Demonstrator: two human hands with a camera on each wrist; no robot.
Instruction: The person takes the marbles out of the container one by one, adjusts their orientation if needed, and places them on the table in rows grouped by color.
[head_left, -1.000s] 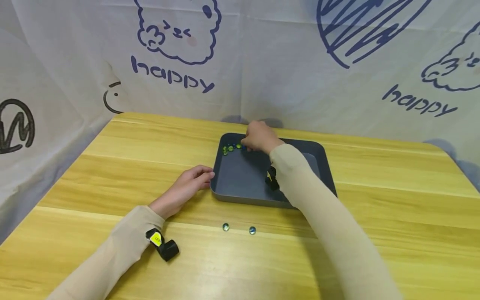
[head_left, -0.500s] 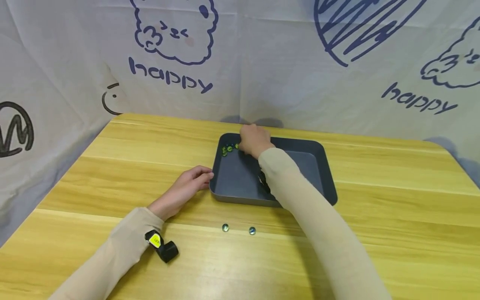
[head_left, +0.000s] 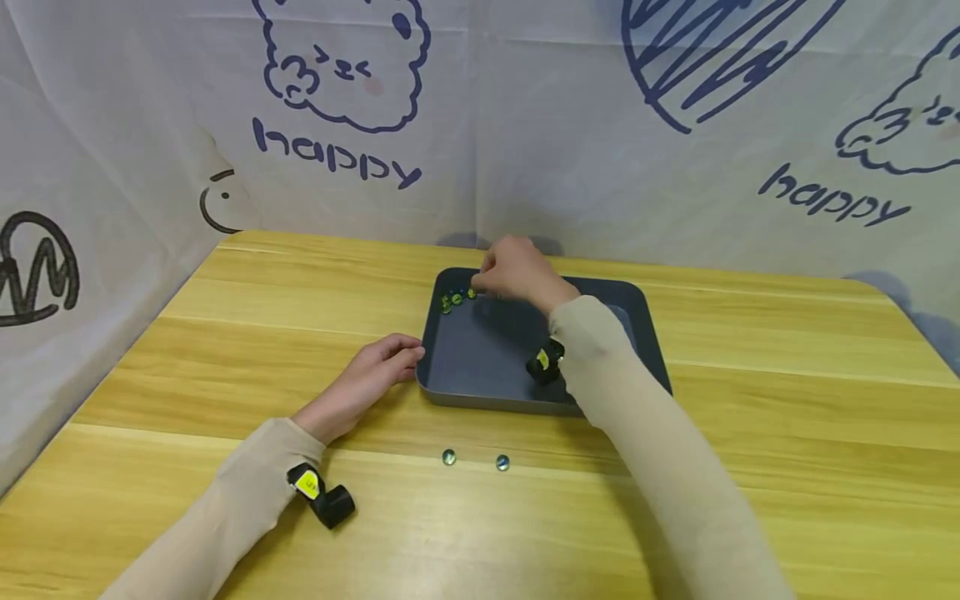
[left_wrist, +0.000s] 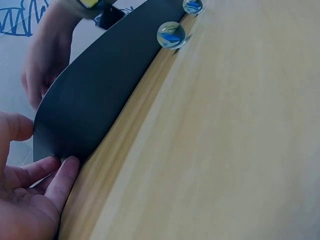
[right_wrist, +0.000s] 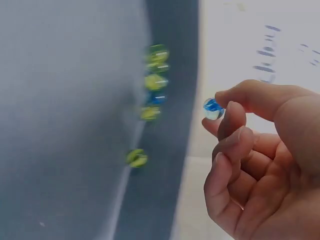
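My right hand is over the back edge of the dark grey tray. In the right wrist view, its thumb and fingertip pinch a clear marble with a blue swirl. Several yellow-green marbles and a blue one lie along the tray's inner wall, which is the back left corner in the head view. My left hand is at the tray's left side. Its fingers touch the outer wall, the thumb close to the rim.
Two clear marbles with blue inside lie on the wooden table in front of the tray, a left one and a right one. A white cloth with drawings hangs behind the table's back edge.
My right hand dipped slightly left toward the marbles in the tray's back corner, then rose and shifted back right. My left hand has stayed at the tray's side.
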